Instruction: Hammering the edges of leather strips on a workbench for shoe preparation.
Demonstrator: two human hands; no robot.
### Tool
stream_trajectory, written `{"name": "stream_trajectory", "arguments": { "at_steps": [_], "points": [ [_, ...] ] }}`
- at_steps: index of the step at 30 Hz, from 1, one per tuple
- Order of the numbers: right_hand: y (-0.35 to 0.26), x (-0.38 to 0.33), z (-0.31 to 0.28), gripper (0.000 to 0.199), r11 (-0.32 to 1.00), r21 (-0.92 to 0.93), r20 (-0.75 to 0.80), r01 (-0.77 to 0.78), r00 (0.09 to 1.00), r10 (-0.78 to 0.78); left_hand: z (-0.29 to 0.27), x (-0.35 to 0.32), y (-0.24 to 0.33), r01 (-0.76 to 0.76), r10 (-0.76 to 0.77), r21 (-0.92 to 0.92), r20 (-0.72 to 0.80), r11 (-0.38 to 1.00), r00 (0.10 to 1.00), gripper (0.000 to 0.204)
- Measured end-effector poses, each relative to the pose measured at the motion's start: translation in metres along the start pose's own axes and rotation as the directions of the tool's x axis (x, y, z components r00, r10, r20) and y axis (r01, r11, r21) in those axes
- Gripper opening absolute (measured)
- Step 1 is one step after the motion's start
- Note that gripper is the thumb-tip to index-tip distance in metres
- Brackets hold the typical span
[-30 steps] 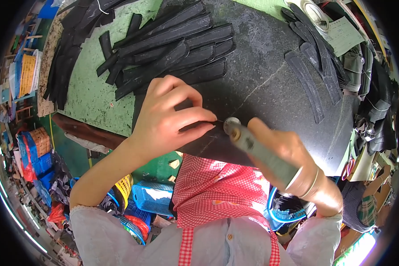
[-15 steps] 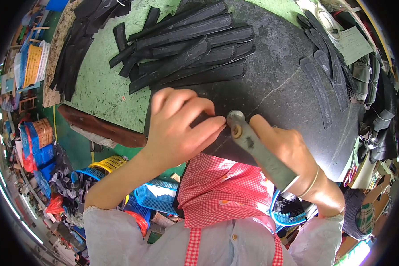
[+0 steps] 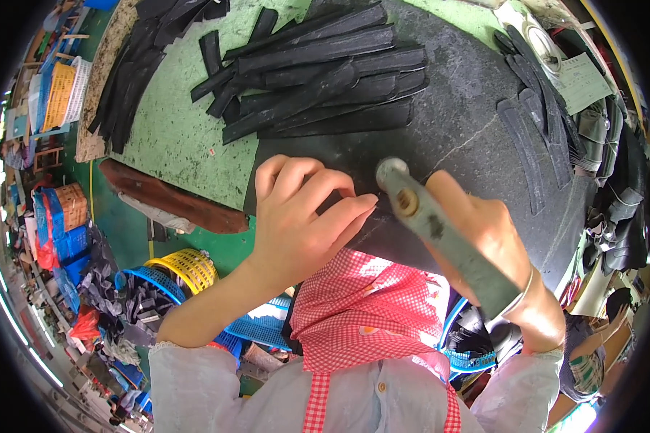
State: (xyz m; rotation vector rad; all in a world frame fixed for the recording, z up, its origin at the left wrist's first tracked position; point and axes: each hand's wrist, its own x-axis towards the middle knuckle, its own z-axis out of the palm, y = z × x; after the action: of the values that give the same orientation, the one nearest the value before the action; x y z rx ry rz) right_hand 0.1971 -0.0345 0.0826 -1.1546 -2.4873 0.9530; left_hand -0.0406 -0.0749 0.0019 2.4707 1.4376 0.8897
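Note:
My right hand [image 3: 477, 227] is wrapped round a hammer [image 3: 451, 249], whose grey metal head shows over the black work surface [image 3: 469, 94]. The hammer's round face points toward my left fingertips, with a small gap between them. My left hand [image 3: 303, 213] rests low over the near part of that surface, thumb and forefinger pressed together. Anything pinched there is hidden by the fingers or too dark to make out. Beyond my left hand lies a pile of black flat strips [image 3: 303, 83], stacked loosely across one another.
More black strips [image 3: 523, 155] lie at the right, near a paper slip [image 3: 581, 83]. Dark pieces [image 3: 133, 86] hang over the table's left side. A brown curved piece [image 3: 173, 198] sits at the left edge. Yellow [image 3: 195, 267] and blue baskets [image 3: 263, 325] stand below; another person [image 3: 592, 353] is at lower right.
The hammer has lifted away from my left fingertips and moved a little right. My left hand keeps its pinch. The whole view has shifted slightly.

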Motion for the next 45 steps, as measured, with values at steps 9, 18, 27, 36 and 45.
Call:
{"name": "stream_trajectory", "arguments": {
  "at_steps": [9,18,27,36,45],
  "points": [
    [0.004,-0.025,0.006,0.032,0.987,0.063,0.145,-0.147,0.98,0.136,0.012,0.005,-0.006,0.044,-0.052,-0.118,-0.06,0.992,0.997,0.025],
    [0.01,-0.02,0.012,0.017,0.963,0.218,0.01,-0.158,0.987,0.159,0.013,0.01,-0.009,-0.175,0.176,-0.068,0.017,0.982,0.984,0.027],
    [0.007,-0.015,0.006,0.026,0.989,0.06,0.11,-0.134,0.986,0.127,0.007,0.006,-0.014,-0.029,0.029,-0.113,-0.003,0.993,1.0,0.026],
    [0.0,-0.014,0.015,0.018,0.995,-0.084,0.128,-0.058,0.989,0.068,-0.001,-0.013,0.015,-0.063,0.063,-0.008,0.084,0.998,0.994,0.03],
    [0.006,-0.009,0.013,0.016,0.994,0.072,0.056,-0.08,0.996,0.076,0.018,-0.032,0.054,-0.033,0.064,-0.203,0.148,0.979,0.987,0.052]
  ]
}}
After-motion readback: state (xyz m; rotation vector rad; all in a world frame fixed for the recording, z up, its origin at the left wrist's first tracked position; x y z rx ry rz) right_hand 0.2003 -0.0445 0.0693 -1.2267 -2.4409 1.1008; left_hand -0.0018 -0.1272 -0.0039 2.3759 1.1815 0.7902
